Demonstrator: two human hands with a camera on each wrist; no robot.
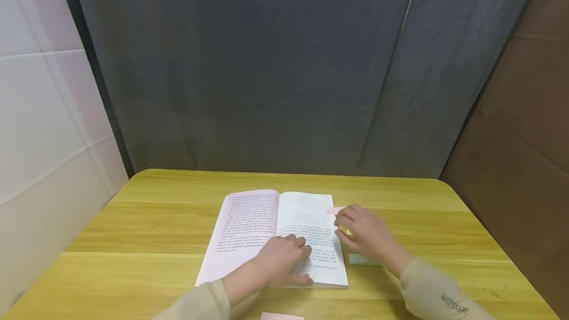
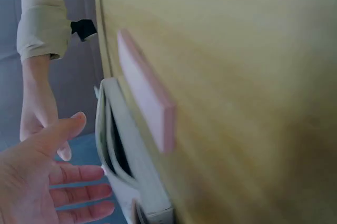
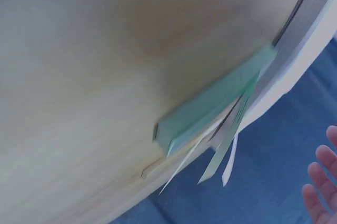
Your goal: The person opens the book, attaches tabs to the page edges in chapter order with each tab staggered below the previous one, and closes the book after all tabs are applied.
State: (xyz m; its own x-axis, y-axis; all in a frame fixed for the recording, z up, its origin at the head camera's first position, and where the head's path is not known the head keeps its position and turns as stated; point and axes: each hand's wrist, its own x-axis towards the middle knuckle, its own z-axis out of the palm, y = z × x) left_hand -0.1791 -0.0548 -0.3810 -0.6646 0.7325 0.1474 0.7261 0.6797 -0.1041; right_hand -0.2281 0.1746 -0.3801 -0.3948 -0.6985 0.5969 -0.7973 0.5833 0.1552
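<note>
- Left hand: fingers spread; book beneath, could shift if pressed too lightly.
- Right hand: thumb apart from fingers; tab at fingertips, could skew if brushed.

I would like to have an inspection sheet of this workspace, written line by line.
Surface: wood-grained table, with faint marks toward the front right.
Job's things: open book; pink strip at its right page edge; green block right of the book; pink block in front of it.
Clutter: nothing seen beyond these.
Hands: left hand rests on the book; right hand has its fingers at the pink strip.
Cables: nothing seen.
Surroundings: dark backdrop behind, white sheet left, brown sheet right.
</note>
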